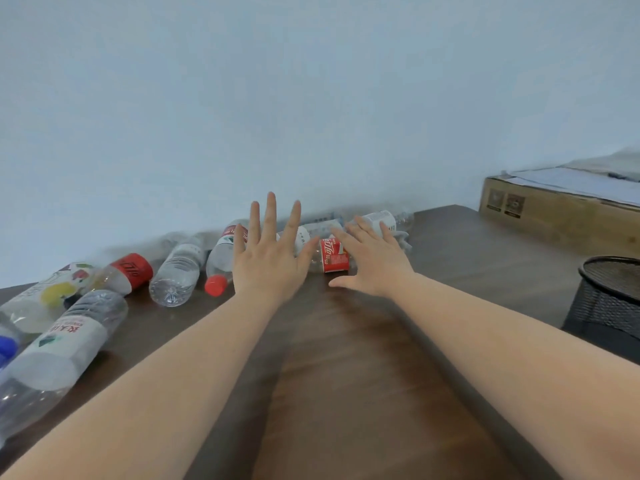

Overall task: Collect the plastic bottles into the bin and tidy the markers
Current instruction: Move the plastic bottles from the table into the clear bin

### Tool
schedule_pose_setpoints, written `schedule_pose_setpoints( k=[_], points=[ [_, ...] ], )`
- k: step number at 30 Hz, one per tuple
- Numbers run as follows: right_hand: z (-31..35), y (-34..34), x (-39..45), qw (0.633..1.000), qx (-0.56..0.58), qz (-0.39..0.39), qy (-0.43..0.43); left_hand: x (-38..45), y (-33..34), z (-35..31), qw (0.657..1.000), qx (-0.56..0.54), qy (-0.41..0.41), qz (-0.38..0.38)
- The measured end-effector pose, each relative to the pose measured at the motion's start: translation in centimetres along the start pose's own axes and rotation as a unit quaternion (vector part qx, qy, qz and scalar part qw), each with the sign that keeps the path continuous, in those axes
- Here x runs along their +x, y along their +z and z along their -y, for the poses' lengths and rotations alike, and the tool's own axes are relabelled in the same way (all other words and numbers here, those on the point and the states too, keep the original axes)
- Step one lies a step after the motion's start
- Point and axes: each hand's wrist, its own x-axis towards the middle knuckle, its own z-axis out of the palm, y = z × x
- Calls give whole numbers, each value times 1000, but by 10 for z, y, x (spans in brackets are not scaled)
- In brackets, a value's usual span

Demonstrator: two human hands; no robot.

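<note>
Both hands empty, fingers spread: left hand [266,258], right hand [372,261] reaching toward cola bottle [330,255] at desk [346,358] back edge. Bottle-collecting step; next, grip one, carry to mesh bin [609,299] at right edge.

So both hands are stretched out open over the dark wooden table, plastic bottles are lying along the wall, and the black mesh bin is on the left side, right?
Not quite. The head view shows the black mesh bin at the right edge, not the left. The rest holds: the left hand and right hand are open over the dark wooden table, and the plastic bottles lie along the wall.
</note>
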Motion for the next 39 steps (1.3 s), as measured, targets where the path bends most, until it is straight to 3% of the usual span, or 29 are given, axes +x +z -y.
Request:
schedule_pose_setpoints(
  k=[9, 13, 16, 20, 29, 34, 39],
  points=[
    [-25, 24, 19, 1000, -9, -5, 24, 27, 30, 7, 1000, -11, -15, 9],
    [-31, 19, 15, 997, -67, -4, 37, 29, 34, 8, 1000, -16, -18, 9],
    [-37, 14, 6, 991, -93, -97, 22, 30, 33, 7, 999, -27, -30, -9],
    [-56, -1, 7, 955, -77, -270, 96, 38, 32, -1, 997, -54, -36, -35],
    [-100, -23, 17, 945, -77, -275, 157, 76, 58, -53, 999, 7, 13, 40],
    [-114, -30, 27, 931, -37, -293, 217, 99, 77, -88, 994, -22, 43, 101],
    [-124, -30, 34, 916, -29, -309, 256, 112, 96, -107, 990, 4, 84, 110]
  ],
)
